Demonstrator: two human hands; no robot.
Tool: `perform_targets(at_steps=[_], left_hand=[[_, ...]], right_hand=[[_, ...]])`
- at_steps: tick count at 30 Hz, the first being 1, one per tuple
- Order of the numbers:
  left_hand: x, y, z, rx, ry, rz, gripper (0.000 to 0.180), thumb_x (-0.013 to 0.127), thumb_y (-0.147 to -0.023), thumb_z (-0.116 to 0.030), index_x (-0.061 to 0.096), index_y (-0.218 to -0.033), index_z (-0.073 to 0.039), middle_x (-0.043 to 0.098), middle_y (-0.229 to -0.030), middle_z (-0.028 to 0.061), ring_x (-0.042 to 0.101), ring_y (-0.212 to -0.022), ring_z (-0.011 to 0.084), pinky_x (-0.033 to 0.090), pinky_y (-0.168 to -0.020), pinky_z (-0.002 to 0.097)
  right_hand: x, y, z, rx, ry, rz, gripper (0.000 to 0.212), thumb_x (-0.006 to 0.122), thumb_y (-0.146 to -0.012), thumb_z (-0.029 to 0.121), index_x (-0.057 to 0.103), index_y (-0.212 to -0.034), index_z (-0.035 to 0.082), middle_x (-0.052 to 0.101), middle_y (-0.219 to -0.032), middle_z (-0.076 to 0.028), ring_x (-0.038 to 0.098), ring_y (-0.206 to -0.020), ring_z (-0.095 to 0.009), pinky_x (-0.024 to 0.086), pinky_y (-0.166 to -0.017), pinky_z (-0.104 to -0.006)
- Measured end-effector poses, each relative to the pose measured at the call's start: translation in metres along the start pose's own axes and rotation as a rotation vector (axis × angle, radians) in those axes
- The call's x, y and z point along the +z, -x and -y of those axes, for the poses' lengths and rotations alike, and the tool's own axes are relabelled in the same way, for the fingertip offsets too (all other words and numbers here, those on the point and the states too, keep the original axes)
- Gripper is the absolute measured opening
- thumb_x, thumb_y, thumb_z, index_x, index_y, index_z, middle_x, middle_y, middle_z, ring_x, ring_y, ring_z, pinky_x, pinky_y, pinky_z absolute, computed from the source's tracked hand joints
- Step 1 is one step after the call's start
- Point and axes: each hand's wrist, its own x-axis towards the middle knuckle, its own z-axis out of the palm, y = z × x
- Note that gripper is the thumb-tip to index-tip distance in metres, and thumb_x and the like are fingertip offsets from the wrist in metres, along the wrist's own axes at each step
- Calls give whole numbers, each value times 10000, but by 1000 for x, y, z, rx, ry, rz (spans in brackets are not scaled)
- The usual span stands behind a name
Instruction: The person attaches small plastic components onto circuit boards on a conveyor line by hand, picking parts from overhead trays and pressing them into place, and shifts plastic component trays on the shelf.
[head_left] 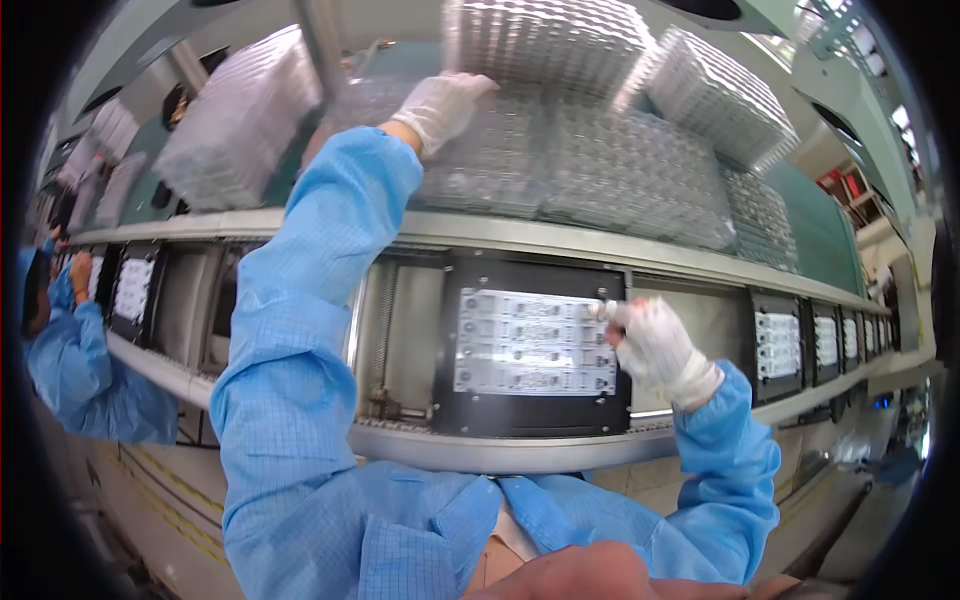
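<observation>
White-gloved, the right hand [657, 347] is best kept light at the upper right corner of the pale panel [535, 345] on the centre-frame black plate [520, 416], the left hand [441, 108] over clear trays [485, 155] at frame top, though I cannot tell whether either grip holds anything

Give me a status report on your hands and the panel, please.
Left hand at clear trays. Right hand at upper right corner of white panel, grip unclear. Panel on black plate, otherwise uncovered.

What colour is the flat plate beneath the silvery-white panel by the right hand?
The flat plate is black, seen best in the head view.
</observation>
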Motion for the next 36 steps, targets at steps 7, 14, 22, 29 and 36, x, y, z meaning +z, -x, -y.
perform_targets(at_steps=[7, 14, 22, 29, 36], left_hand=[[15, -33, 16, -139, -17, 296, 375, 554, -863, -54, 663, -1213, -133, 717, -994, 139, 674, -965, 351, 531, -865, 428], [-30, -9, -6, -76, 104, 51, 382, 600, -802, -19, 679, -1164, -114, 699, -871, 121, 671, -842, 312, 543, -794, 400], [-110, 91, -127, 20, 300, 110, 321, 675, -800, -27, 676, -1111, -105, 655, -773, 72, 623, -742, 274, 507, -748, 395], [-115, 150, -199, -37, 469, 231, 310, 692, -787, -74, 678, -1094, -109, 638, -826, 69, 619, -831, 281, 485, -755, 392], [-112, 187, -226, -28, 394, 415, 295, 687, -825, -115, 665, -1120, -119, 646, -837, 54, 615, -869, 260, 467, -789, 380]], right_hand=[[-56, -37, -128, 225, 152, -566, 385, 555, -840, 19, 673, -1190, 128, 686, -864, -126, 657, -811, -332, 531, -782, -422], [-82, -112, -226, 329, 305, -642, 468, 545, -845, 35, 610, -1292, 160, 700, -1015, -127, 670, -930, -314, 532, -887, -427], [-77, -157, -240, 522, 426, -409, 424, 536, -868, 104, 653, -1263, 205, 668, -1008, -176, 657, -904, -317, 540, -833, -393], [-107, -135, -238, 339, 452, -689, 496, 533, -865, 54, 621, -1330, 200, 707, -951, -118, 671, -911, -307, 528, -864, -422], [-14, -67, -114, -101, 262, -731, 473, 590, -838, -19, 652, -1286, 119, 680, -913, -108, 661, -836, -235, 538, -768, -351]])
